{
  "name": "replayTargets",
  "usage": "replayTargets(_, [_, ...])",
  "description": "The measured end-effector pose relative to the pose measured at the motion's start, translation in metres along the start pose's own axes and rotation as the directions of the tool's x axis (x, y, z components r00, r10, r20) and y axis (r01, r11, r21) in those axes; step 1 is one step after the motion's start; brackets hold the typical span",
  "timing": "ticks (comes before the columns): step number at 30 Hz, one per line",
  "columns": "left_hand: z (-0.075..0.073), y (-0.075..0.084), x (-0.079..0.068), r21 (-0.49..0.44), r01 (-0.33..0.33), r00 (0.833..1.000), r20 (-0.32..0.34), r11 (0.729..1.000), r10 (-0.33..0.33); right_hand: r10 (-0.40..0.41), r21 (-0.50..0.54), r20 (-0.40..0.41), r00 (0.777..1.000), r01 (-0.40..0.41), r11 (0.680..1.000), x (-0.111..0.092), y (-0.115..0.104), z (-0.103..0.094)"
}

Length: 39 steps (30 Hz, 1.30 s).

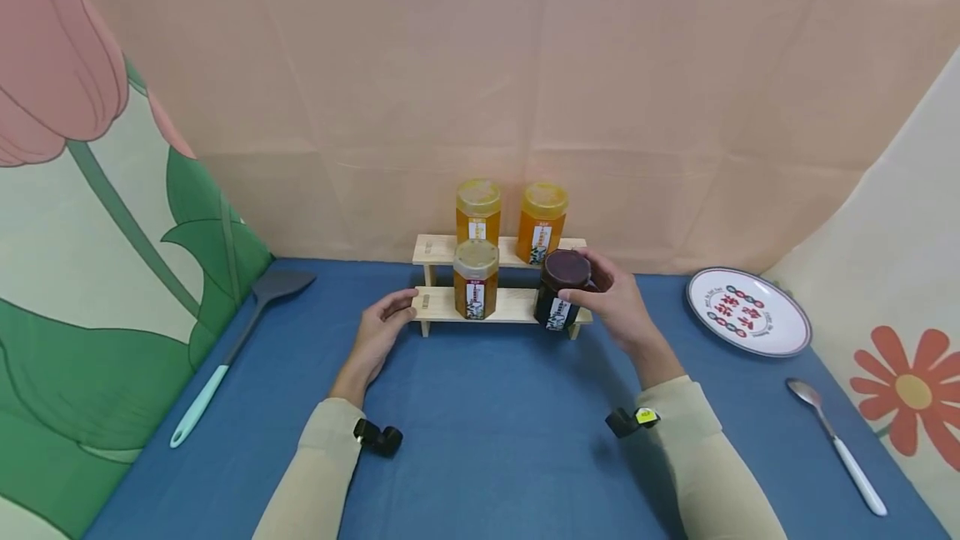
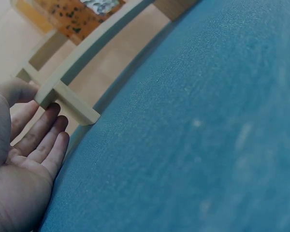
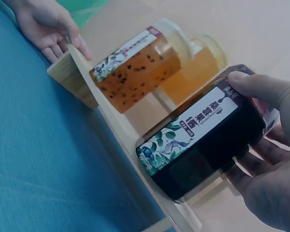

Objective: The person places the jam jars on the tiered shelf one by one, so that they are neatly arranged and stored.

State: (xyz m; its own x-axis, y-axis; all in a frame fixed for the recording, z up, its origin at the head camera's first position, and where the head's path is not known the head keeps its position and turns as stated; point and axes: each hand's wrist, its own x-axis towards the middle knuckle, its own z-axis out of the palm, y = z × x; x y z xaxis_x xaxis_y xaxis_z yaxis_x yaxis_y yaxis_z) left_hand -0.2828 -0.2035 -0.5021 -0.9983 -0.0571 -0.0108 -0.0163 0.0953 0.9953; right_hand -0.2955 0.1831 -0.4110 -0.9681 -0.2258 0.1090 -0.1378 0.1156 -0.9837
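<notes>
A two-step wooden stand (image 1: 517, 304) carries several jars. My right hand (image 1: 618, 307) grips a dark jar of jam (image 1: 566, 272) near its lid, thumb on the front side and fingers behind. In the right wrist view the dark jar (image 3: 203, 140) has its base at the right end of the lower step. At the left end of that step, my left hand (image 1: 378, 336) holds the edge, thumb above and fingers beneath. An amber jar with dark seeds (image 3: 135, 72) stands on the lower step. Behind are two yellow-lidded jars, one left (image 1: 478, 207), one right (image 1: 542, 223).
A grey spatula (image 1: 243, 340) with a mint handle lies at the left on the blue tablecloth (image 1: 480, 440). To the right are a white printed plate (image 1: 783, 332) and a spoon (image 1: 836, 444) with a white handle. A beige backdrop (image 1: 375, 107) rises behind the stand.
</notes>
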Motion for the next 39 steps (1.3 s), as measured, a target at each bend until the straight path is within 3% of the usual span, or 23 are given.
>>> replayTargets(14, [-0.001,-0.001,-0.003,0.014,0.006,1.0,-0.012,1.0,-0.006,-0.056,-0.013,0.042,0.998,0.057,0.998,0.002,0.003,0.014])
replayTargets(30, [0.0,0.0,-0.003,0.005,0.0,1.0,-0.011,1.0,0.0,-0.138,0.008,-0.027,0.99,0.138,0.99,-0.005,0.013,0.009])
replayTargets(39, [0.0,0.003,-0.003,0.013,0.004,1.0,-0.015,1.0,-0.003,-0.144,0.018,-0.052,0.988,0.145,0.989,-0.003,0.016,0.012])
